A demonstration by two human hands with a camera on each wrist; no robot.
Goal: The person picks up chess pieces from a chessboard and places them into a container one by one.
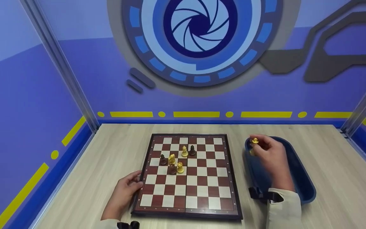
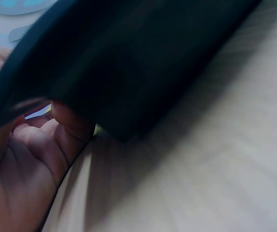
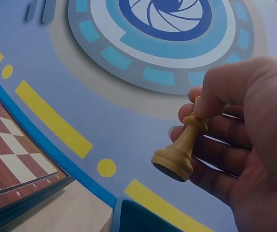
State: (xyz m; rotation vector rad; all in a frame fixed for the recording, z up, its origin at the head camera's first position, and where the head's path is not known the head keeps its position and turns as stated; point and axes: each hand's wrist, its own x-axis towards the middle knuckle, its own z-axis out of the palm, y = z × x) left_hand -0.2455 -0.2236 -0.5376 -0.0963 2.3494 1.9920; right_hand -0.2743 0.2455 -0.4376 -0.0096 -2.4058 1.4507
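My right hand (image 1: 271, 157) pinches a gold chess piece (image 3: 174, 157) between thumb and fingers above the blue bin. The piece tilts with its wide base downward; its head is partly covered by the fingertips, so its kind is unclear. At the left edge of the chessboard (image 1: 206, 190), my left hand (image 1: 124, 192) grips the rim, thumb at the top edge and fingers partly hidden. Several pieces stand clustered on the board's left and middle squares: a gold knight (image 1: 172, 159), a gold rook-like piece (image 1: 180, 168), another gold piece (image 1: 184, 152) and dark pieces (image 1: 192, 151).
The dark blue bin (image 1: 304, 187) stands on the table right of the board; my forearm hides part of its inside. Pale wooden table (image 1: 106, 149) surrounds both. Blue printed panels (image 1: 84, 63) enclose the back and sides.
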